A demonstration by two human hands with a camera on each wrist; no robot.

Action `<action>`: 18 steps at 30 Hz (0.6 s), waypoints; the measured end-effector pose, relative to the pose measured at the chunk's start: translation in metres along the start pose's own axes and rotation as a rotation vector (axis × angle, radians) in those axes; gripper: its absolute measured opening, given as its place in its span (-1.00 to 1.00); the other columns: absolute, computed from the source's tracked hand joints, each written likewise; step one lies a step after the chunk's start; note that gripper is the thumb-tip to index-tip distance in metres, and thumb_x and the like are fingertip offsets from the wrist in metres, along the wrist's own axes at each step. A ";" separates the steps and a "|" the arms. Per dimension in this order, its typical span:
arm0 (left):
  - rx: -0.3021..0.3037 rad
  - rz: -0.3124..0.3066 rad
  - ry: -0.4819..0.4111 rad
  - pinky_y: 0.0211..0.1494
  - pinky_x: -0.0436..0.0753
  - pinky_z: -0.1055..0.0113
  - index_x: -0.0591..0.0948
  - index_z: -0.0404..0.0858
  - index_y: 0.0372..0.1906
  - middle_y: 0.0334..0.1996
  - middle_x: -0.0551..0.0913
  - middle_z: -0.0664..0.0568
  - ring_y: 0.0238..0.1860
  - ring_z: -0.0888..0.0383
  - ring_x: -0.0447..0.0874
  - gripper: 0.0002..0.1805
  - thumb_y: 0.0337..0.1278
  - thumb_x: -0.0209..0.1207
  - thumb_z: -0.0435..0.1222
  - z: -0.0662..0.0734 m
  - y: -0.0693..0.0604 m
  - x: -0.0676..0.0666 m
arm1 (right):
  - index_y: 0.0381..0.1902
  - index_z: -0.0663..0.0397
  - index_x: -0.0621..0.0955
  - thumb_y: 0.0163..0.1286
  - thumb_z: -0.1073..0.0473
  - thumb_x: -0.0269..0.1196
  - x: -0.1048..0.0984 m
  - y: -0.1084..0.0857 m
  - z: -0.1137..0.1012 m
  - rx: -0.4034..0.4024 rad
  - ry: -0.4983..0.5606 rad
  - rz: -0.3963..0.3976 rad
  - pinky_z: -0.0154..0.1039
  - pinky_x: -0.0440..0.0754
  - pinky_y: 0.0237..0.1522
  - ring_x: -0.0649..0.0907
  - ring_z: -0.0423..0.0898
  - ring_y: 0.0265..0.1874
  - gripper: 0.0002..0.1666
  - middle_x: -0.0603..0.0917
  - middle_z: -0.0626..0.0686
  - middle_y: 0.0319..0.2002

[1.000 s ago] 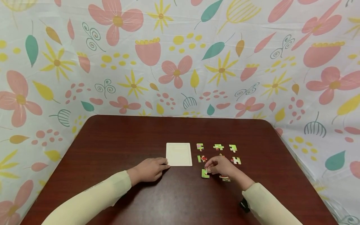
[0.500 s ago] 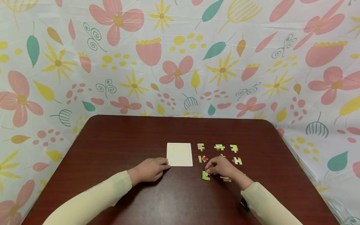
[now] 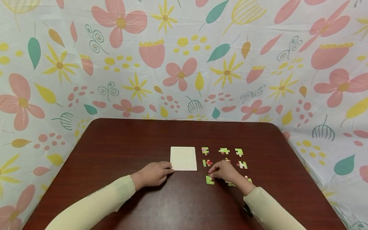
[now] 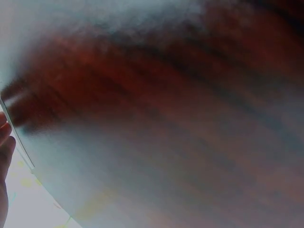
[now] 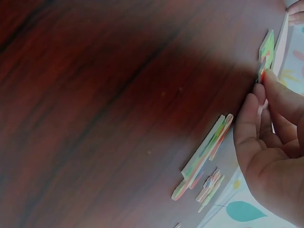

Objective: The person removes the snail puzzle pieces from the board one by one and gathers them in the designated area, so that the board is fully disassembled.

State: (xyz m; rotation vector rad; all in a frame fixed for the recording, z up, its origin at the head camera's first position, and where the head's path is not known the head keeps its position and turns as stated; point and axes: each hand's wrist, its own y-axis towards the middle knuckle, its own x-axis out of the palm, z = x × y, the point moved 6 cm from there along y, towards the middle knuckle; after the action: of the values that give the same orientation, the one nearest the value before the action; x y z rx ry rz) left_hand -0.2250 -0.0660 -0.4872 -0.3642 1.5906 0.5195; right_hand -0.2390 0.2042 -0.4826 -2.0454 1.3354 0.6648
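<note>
A cream square puzzle tray [image 3: 183, 158] lies flat on the table, its recess facing up. My left hand [image 3: 155, 173] rests at its lower left corner, the fingertips touching the edge. In the left wrist view only a few fingers [image 4: 4, 147] show beside the edge. My right hand [image 3: 225, 171] pinches the edge of a green puzzle piece [image 3: 210, 180] to the right of the tray. The right wrist view shows thumb and fingers [image 5: 280, 95] at this piece [image 5: 267, 50], which stays on or close to the table.
Several other puzzle pieces lie spaced apart: a pink-flowered one [image 3: 205, 150], a red and green one [image 3: 207, 163], a top-middle one [image 3: 224, 151], and right-hand ones [image 3: 239, 152]. Some sit partly under my right hand and forearm. A patterned cloth [image 3: 184, 64] hangs behind the table [image 3: 135, 137].
My right hand has shifted slightly left, the puzzle piece at its fingertips moving slightly nearer to me. A lower right piece now shows beside the wrist. My left hand keeps its place.
</note>
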 end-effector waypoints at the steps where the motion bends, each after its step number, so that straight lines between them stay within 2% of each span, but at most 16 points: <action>1: 0.002 0.004 0.003 0.11 0.73 0.28 0.71 -0.16 0.20 0.15 0.67 -0.03 0.17 0.11 0.69 -0.63 0.35 0.18 -0.33 0.000 0.000 0.000 | -0.29 0.23 0.81 0.29 0.32 0.41 0.000 0.000 0.000 -0.001 -0.007 0.003 -0.26 0.61 -0.44 0.65 -0.19 -0.51 -0.92 0.83 0.14 -0.35; 11: -0.011 -0.016 -0.005 0.15 0.72 0.25 0.69 -0.17 0.23 0.20 0.65 -0.05 0.22 0.08 0.68 -0.63 0.38 0.18 -0.32 0.000 0.000 0.002 | -0.36 0.15 0.83 0.23 0.31 0.45 0.002 0.002 -0.003 -0.057 -0.109 0.052 -0.33 0.55 -0.36 0.64 -0.26 -0.39 -0.96 0.84 0.08 -0.31; 18: -0.013 -0.015 -0.007 0.15 0.72 0.25 0.69 -0.16 0.22 0.19 0.65 -0.05 0.21 0.08 0.68 -0.63 0.37 0.18 -0.32 0.000 0.000 0.001 | -0.34 0.14 0.83 0.25 0.31 0.43 0.003 0.003 0.002 -0.033 -0.085 0.051 -0.28 0.59 -0.31 0.67 -0.22 -0.33 -0.95 0.84 0.09 -0.26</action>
State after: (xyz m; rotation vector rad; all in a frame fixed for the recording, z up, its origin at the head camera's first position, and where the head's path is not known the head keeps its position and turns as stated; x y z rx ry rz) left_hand -0.2250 -0.0659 -0.4886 -0.3835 1.5772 0.5186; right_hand -0.2405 0.2030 -0.4864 -1.9919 1.3398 0.7924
